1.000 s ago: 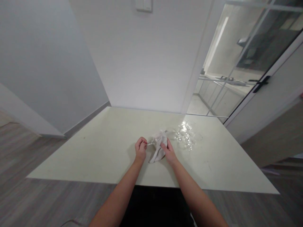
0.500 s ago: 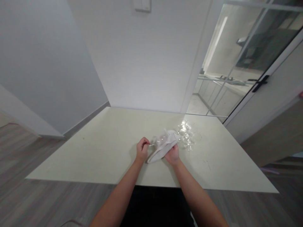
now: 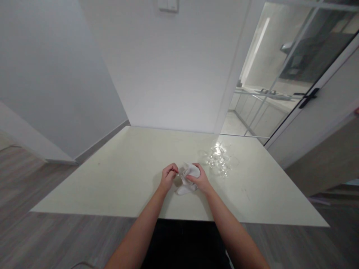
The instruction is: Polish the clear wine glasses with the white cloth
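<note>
Clasping white cloth point(image 3: 193, 170), the right hand point(image 3: 202, 181) meets clear glass point(image 3: 180, 174) pinched by the left hand point(image 3: 168, 177).
Wiping seems the step, next needing steady grips; glass between them, other glassware point(image 3: 220, 160) rightward.

No text, label, brand, number or sign is legible in this view. Any marking on the wall switch point(image 3: 167, 5), located at the upper edge and partly cut off, is too small to read.

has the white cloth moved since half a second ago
Yes, the white cloth has drawn in leftward at its right edge, away from the pile of clear pieces.
</note>
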`<state>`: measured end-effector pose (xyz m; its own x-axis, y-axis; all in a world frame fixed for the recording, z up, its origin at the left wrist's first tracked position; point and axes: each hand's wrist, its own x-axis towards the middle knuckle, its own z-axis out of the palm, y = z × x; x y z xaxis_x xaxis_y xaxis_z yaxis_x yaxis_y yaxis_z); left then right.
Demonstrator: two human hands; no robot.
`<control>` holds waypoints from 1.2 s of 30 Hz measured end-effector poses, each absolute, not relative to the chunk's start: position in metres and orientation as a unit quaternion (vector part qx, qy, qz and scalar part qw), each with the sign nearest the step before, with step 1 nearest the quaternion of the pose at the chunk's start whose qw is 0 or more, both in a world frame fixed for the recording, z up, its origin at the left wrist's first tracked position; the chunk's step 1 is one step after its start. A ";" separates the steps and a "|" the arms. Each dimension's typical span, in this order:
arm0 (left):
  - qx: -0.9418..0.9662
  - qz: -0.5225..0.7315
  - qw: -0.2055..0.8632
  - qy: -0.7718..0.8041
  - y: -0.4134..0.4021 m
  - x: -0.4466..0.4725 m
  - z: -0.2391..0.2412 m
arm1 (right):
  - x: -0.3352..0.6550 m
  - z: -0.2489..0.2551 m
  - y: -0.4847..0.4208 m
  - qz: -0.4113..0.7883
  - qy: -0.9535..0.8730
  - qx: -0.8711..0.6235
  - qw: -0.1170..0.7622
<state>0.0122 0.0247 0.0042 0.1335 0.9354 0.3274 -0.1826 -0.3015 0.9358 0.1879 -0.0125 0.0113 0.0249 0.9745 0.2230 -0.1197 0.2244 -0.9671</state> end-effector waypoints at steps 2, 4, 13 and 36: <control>0.487 0.554 0.573 0.358 0.029 0.013 0.004 | 0.186 0.011 -0.014 0.438 -0.539 -0.415 0.587; 0.415 0.526 0.636 0.383 0.033 0.013 0.004 | 0.185 0.011 -0.015 0.409 -0.566 -0.405 0.589; 0.510 0.558 0.546 0.361 0.030 0.012 0.003 | 0.182 0.006 -0.012 0.445 -0.514 -0.406 0.611; 0.561 0.586 0.501 0.301 0.019 0.009 0.008 | 0.187 0.001 -0.014 0.713 -0.368 -0.346 0.486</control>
<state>0.0091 0.0187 0.0078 0.1321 0.9253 0.3555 -0.2489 -0.3162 0.9155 0.1867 -0.0135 0.0012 -0.2874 0.9482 -0.1354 -0.4382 -0.2559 -0.8617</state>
